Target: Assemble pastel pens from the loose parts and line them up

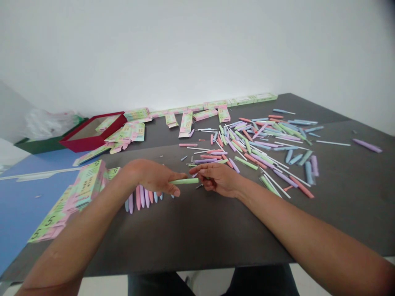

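Observation:
My left hand (156, 176) pinches a light green pen barrel (187, 181) between thumb and fingers, its free end pointing right. My right hand (220, 177) is closed with curled fingers just by that end; a small dark bit shows in them, too small to name. Beneath my left hand lies a row of pastel pens (142, 199), side by side, partly hidden by the hand. Right and beyond my right hand spreads a loose pile of pen parts (247, 142): green, purple, blue and coral barrels, with thin white refills (276, 181) among them.
Stacked printed cartons (88, 185) stand at the left on a blue surface (18, 197). A red box (89, 139) and a green box with clear plastic bags (49, 125) sit behind them. More cartons (187, 123) line the wall. One purple barrel (367, 145) lies far right.

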Action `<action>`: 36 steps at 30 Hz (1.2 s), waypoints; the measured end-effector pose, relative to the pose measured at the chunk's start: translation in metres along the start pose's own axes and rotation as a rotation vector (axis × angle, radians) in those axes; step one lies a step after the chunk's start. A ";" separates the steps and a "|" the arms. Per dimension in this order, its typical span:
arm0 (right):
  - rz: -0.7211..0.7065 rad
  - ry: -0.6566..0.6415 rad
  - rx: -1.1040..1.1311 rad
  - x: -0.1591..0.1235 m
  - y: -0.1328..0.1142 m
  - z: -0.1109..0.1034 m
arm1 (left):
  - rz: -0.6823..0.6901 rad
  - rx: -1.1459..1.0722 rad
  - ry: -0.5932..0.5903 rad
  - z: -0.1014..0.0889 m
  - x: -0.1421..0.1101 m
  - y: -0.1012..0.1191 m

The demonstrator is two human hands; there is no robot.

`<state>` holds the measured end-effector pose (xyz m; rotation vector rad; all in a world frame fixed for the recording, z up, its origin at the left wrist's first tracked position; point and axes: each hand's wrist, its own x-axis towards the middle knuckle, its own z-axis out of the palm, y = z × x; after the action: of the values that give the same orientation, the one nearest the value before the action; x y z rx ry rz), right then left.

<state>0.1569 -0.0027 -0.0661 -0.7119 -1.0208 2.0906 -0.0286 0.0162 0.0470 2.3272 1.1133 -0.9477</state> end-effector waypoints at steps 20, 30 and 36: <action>0.020 0.105 0.072 0.002 -0.001 -0.006 | 0.020 -0.111 -0.177 0.014 0.010 0.004; -0.102 0.161 -0.062 0.003 0.000 -0.002 | 0.028 -0.133 -0.176 0.017 0.011 0.006; -0.123 0.161 -0.081 0.003 0.001 0.002 | 0.012 -0.119 -0.173 0.021 0.014 0.008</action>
<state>0.1536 -0.0020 -0.0660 -0.8221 -1.0367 1.8646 -0.0247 0.0064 0.0225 2.1113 1.0542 -1.0275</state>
